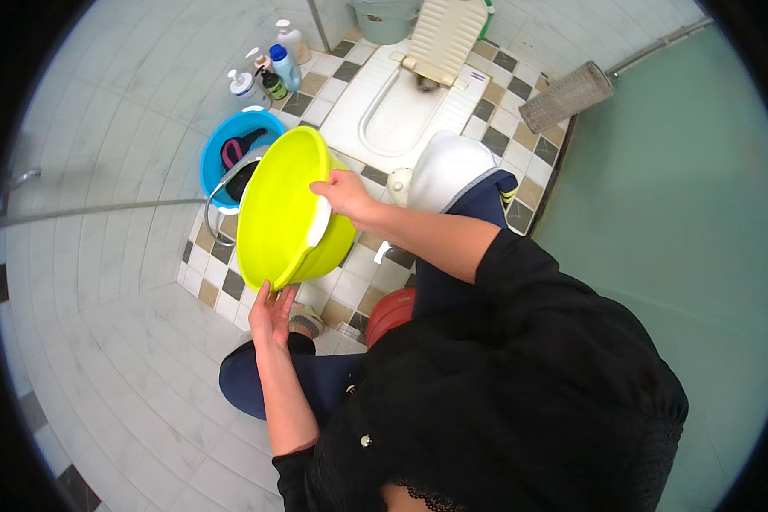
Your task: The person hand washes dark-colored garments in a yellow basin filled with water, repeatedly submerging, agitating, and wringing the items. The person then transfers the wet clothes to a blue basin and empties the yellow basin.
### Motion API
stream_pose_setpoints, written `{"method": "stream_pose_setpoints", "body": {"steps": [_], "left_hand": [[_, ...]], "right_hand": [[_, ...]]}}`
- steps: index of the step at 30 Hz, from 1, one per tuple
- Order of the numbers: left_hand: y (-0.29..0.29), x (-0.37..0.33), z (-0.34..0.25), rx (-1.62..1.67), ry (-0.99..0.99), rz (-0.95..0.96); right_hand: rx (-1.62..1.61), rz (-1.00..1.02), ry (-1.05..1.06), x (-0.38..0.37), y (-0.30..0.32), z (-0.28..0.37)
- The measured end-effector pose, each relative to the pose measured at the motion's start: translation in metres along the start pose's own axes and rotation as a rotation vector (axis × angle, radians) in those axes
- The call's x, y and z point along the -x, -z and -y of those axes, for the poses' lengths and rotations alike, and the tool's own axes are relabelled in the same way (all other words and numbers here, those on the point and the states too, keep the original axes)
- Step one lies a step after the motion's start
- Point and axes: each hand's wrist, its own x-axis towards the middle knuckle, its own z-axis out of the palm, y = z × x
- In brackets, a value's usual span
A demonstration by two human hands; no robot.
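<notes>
A lime-yellow plastic basin (277, 209) is held tilted up off the floor, its hollow turned to the left. My right hand (346, 194) is closed on its rim beside a white grip. At the near lower end of the rim, my left hand (270, 317) holds the basin from below with its fingertips. The inside that shows is bare yellow. Just behind the basin stands a blue bucket (209, 158) with dark cloth and a pink-edged item in it; the basin hides part of it.
Several pump and capped bottles (286, 68) line the left wall. A squat toilet (401, 107) with a raised beige cover (444, 38) lies ahead. Near my knees are a white tub (454, 166) and a red plastic seat or basin (391, 314). A frosted panel (674, 196) borders the right.
</notes>
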Motion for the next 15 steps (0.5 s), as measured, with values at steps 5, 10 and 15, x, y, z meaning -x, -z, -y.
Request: {"method": "stream_pose_setpoints", "body": {"steps": [5, 10, 15], "left_hand": [[0.006, -0.005, -0.002, -0.01, 0.017, 0.013], [0.004, -0.01, -0.005, -0.033, -0.016, 0.013], [-0.002, -0.009, -0.005, -0.052, -0.013, 0.013]], "right_hand": [[0.071, -0.039, 0.034, -0.008, -0.001, -0.008], [0.063, -0.047, 0.06, -0.003, 0.001, -0.002], [0.09, -0.062, 0.034, -0.012, 0.003, -0.01]]}}
